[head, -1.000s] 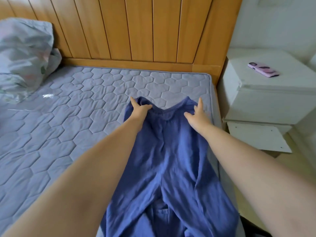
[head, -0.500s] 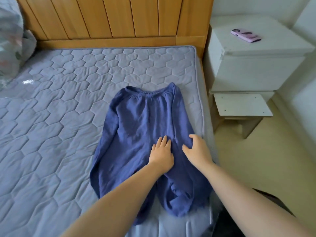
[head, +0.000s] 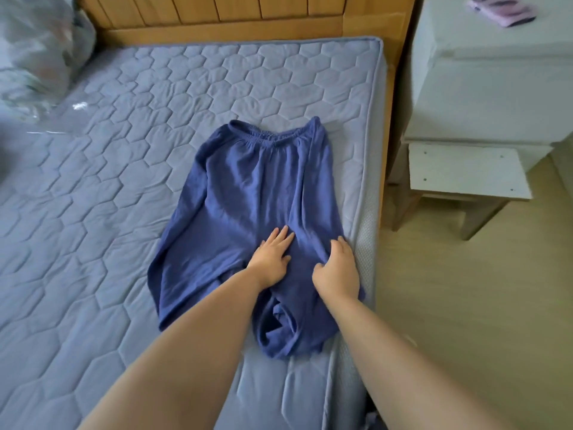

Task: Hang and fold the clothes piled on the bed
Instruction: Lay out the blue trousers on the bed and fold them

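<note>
A pair of blue trousers (head: 248,193) lies spread on the grey quilted mattress (head: 124,150), elastic waistband toward the wooden headboard, legs bunched near the bed's foot edge. My left hand (head: 273,259) presses flat on the cloth near the crotch, fingers straight. My right hand (head: 338,268) sits just right of it on the right leg, fingers curled down into the fabric; whether it pinches the cloth I cannot tell.
A plastic-wrapped bundle (head: 34,54) lies at the mattress's far left. A white nightstand (head: 496,88) with a pink phone (head: 502,10) stands right of the bed, a small white stool (head: 465,172) before it. The wooden floor (head: 465,305) runs along the right.
Both hands slid from the waistband down the trousers to the crotch area, smoothing the cloth. Over the last half second they barely moved; the right fingers curled more.
</note>
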{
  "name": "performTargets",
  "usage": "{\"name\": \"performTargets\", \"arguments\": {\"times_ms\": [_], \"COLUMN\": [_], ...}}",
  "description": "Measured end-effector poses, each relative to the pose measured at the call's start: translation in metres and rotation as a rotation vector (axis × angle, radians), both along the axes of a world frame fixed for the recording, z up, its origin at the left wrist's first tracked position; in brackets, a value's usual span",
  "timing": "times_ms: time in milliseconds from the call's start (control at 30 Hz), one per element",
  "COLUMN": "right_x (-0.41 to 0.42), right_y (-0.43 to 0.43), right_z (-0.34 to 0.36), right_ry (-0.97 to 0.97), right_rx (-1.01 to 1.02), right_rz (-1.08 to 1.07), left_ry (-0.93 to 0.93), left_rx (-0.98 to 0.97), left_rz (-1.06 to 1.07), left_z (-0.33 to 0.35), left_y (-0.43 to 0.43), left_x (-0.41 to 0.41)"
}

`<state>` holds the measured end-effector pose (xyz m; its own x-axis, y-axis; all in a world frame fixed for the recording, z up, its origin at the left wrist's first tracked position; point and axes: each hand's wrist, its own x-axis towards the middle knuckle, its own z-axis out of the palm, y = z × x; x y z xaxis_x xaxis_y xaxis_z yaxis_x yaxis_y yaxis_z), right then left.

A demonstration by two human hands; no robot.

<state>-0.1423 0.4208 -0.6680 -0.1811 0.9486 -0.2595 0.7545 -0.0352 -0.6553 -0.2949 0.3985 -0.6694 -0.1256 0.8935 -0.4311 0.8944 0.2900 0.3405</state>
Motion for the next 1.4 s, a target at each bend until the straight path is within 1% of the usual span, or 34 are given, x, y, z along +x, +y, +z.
{"name": "performTargets", "arguments": {"times_ms": [67,133,200,267,333,367,400,433,467,500,533,600,633,667,700,733,800,833,867,900,933,967,1000,1033,1100,1133,1167,1200,1233,1267,1300,1333,1367,1400], "right_x": [0.0,0.0,0.001,0.004,0.009,0.014,0.019,0.026,0.033,0.04,0.046,0.055,0.059,0.062,0.066,0.07,0.084,0.091,0.099,0.105,0.11,0.112,0.112,0.11,0.103,0.099,0.096,0.094,0.093,0.094,0.094,0.094,0.096,0.097], "right_y": [-0.003,-0.007,-0.01,-0.02,-0.039,-0.058,-0.073,-0.091,-0.104,-0.112,-0.12,-0.124,-0.125,-0.126,-0.13,-0.133,-0.14,-0.141,-0.14,-0.139,-0.138,-0.137,-0.138,-0.14,-0.148,-0.152,-0.155,-0.159,-0.161,-0.163,-0.164,-0.165,-0.165,-0.164], "right_z": [0.001,0.001,0.0,0.002,0.006,0.008,0.009,0.011,0.01,0.008,0.004,0.002,0.004,0.006,0.011,0.016,0.032,0.04,0.045,0.05,0.051,0.048,0.044,0.038,0.031,0.029,0.026,0.024,0.02,0.019,0.018,0.02,0.023,0.027], "right_ry": [0.042,0.028,0.012,0.004,0.012,0.048,0.113,0.2,0.277,0.327,0.363,0.475,0.604,0.783,0.98,1.15,1.375,1.441,1.481,1.482,1.436,1.355,1.242,1.104,0.826,0.737,0.682,0.632,0.579,0.542,0.54,0.561,0.627,0.734], "right_rx": [0.06,0.135,0.162,0.153,0.122,0.096,0.066,0.04,0.015,0.0,-0.002,-0.063,-0.13,-0.218,-0.333,-0.446,-0.577,-0.588,-0.579,-0.565,-0.546,-0.541,-0.543,-0.542,-0.539,-0.527,-0.507,-0.479,-0.448,-0.414,-0.391,-0.379,-0.385,-0.428], "right_rz": [-0.128,-0.183,-0.228,-0.261,-0.282,-0.304,-0.341,-0.395,-0.446,-0.484,-0.508,-0.554,-0.594,-0.634,-0.663,-0.673,-0.653,-0.646,-0.643,-0.641,-0.649,-0.665,-0.668,-0.652,-0.556,-0.504,-0.463,-0.418,-0.359,-0.305,-0.273,-0.269,-0.304,-0.37], "left_ry": [0.034,0.07,0.07,-0.015,-0.206,-0.291,-0.338,-0.325,-0.29,-0.249,-0.221,-0.13,-0.068,-0.019,0.0,-0.021,-0.179,-0.332,-0.569,-0.851,-1.087,-1.243,-1.285,-1.229,-0.974,-0.849,-0.764,-0.726,-0.74,-0.792,-0.889,-1.022,-1.146,-1.217], "left_rx": [0.004,0.035,0.081,0.176,0.289,0.356,0.46,0.573,0.648,0.665,0.617,0.411,0.329,0.319,0.365,0.408,0.435,0.365,0.263,0.162,0.05,-0.028,-0.066,-0.056,-0.043,-0.055,-0.056,-0.045,-0.026,-0.008,0.001,-0.021,-0.085,-0.208], "left_rz": [-0.009,-0.019,-0.009,0.054,0.176,0.239,0.271,0.246,0.171,0.061,-0.066,-0.246,-0.278,-0.274,-0.249,-0.188,0.044,0.157,0.266,0.393,0.525,0.651,0.748,0.8,0.773,0.738,0.706,0.661,0.604,0.554,0.531,0.509,0.464,0.389], "left_z": [-0.003,-0.007,-0.011,-0.011,-0.004,0.002,0.006,0.009,0.013,0.013,0.012,0.006,0.003,0.002,0.004,0.006,0.017,0.024,0.031,0.037,0.044,0.051,0.057,0.058,0.054,0.052,0.048,0.044,0.041,0.039,0.036,0.034,0.034,0.038], "left_y": [0.0,-0.004,-0.01,-0.021,-0.04,-0.06,-0.079,-0.1,-0.119,-0.135,-0.151,-0.167,-0.17,-0.171,-0.171,-0.169,-0.166,-0.166,-0.166,-0.167,-0.169,-0.172,-0.172,-0.172,-0.175,-0.179,-0.183,-0.188,-0.193,-0.196,-0.199,-0.2,-0.202,-0.205], "left_x": [0.001,0.002,0.004,0.009,0.016,0.02,0.022,0.023,0.024,0.023,0.023,0.025,0.026,0.028,0.032,0.035,0.047,0.056,0.064,0.072,0.076,0.078,0.076,0.073,0.07,0.069,0.07,0.069,0.069,0.069,0.068,0.067,0.066,0.066]}}
